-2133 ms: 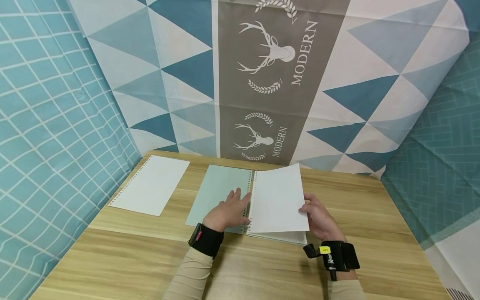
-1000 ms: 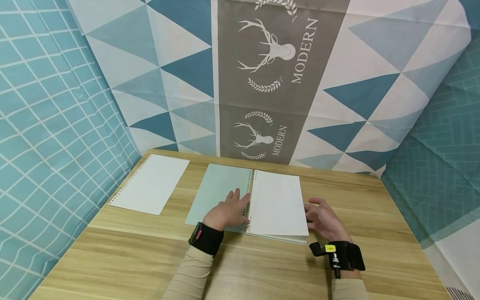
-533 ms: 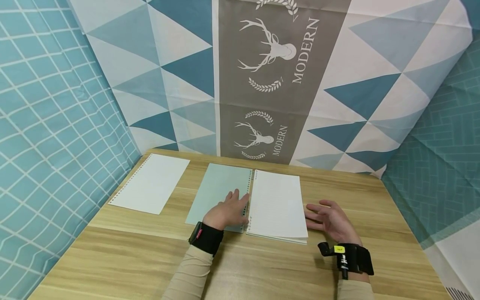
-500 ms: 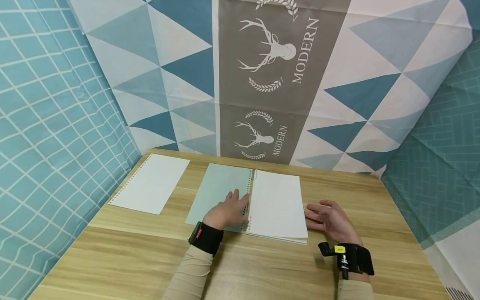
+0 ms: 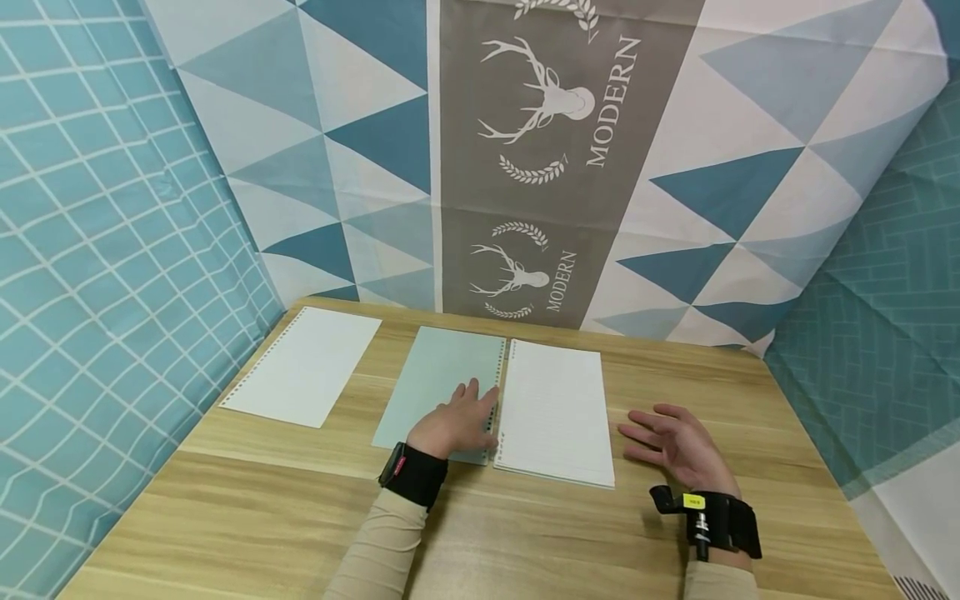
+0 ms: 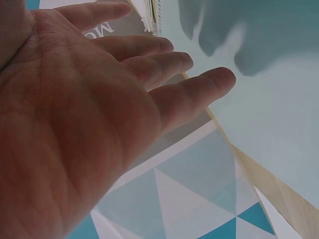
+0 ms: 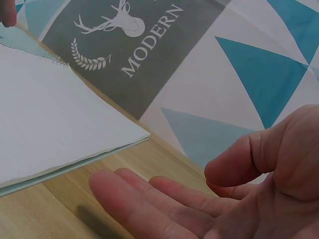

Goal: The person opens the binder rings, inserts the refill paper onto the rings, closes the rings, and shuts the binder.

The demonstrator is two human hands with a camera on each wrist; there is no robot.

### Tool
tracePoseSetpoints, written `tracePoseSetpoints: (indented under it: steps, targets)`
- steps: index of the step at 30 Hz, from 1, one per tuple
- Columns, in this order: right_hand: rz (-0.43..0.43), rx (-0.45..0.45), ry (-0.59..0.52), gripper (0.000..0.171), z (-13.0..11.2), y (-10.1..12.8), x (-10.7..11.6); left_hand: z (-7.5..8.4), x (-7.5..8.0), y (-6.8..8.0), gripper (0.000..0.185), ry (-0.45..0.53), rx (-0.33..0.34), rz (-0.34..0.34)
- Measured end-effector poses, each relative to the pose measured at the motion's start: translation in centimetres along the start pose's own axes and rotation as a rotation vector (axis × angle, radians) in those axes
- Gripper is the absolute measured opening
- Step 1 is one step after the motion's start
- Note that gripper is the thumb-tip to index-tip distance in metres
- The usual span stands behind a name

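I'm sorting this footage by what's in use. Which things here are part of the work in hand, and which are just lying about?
In hand:
- open binder: green cover under the left hand
- stack of lined pages, flat beside the cover
- right hand, open, just right of the pages, holding nothing

Lying about:
- loose punched sheet, far left on the table
- patterned backdrop

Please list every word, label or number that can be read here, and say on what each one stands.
"MODERN": large on the grey strip of the backdrop cloth, beside a deer head.
"MODERN": smaller, lower on the strip.
Yellow tag on the right wrist strap: too small to read.
Lined notebook pages: no readable writing.
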State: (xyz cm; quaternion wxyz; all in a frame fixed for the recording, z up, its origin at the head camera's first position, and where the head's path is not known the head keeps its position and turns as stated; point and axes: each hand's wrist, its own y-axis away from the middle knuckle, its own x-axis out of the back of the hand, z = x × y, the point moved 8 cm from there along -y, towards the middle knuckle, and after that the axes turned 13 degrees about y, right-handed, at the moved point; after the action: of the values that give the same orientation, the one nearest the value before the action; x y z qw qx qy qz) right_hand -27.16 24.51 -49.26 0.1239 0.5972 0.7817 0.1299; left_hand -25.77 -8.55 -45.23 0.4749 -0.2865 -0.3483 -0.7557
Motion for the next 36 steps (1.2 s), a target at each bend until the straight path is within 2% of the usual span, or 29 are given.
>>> tracePoseSetpoints:
  steps: [6, 11, 14, 19, 23, 25, 29, 32, 36]
  targets:
    - [0.004, -0.016, -0.007, 0.063, 0.1, -0.2, -0.4, -0.7, 0.1, 0.3, 0.079, 0.015, 0.007, 0.0]
    - [0.032, -0.009, 0.081, 0.052, -0.3, -0.6, -1.7, -1.2, 0.3, 0.6, 0.079, 0.017, 0.023, 0.005]
    - [0.057, -0.002, 0.168, 0.046, -0.9, -0.9, -2.8, -1.4, 0.6, 1.0, 0.077, 0.021, 0.024, 0.007]
    - [0.133, 0.031, 0.418, 0.045, -3.7, -0.2, -5.8, -1.7, 2.2, 1.3, 0.07, 0.063, 0.009, 0.032]
    - [0.125, 0.111, 0.559, 0.041, -6.0, 0.4, -10.7, -2.5, 4.7, 2.0, 0.069, 0.109, 0.01, 0.093]
    - [0.081, 0.155, 0.601, 0.039, -6.7, 0.1, -14.0, -3.3, 6.2, 2.5, 0.069, 0.134, 0.008, 0.138]
    - [-0.027, 0.246, 0.765, 0.041, -7.5, -1.5, -21.2, -5.4, 9.1, 4.0, 0.072, 0.2, 0.007, 0.241]
    - [-0.113, 0.279, 0.889, 0.047, -7.5, -2.6, -26.1, -7.3, 10.7, 5.2, 0.074, 0.206, 0.021, 0.296]
    - [-0.223, 0.277, 0.941, 0.056, -6.9, -3.9, -30.8, -10.0, 12.2, 6.6, 0.076, 0.16, 0.074, 0.35]
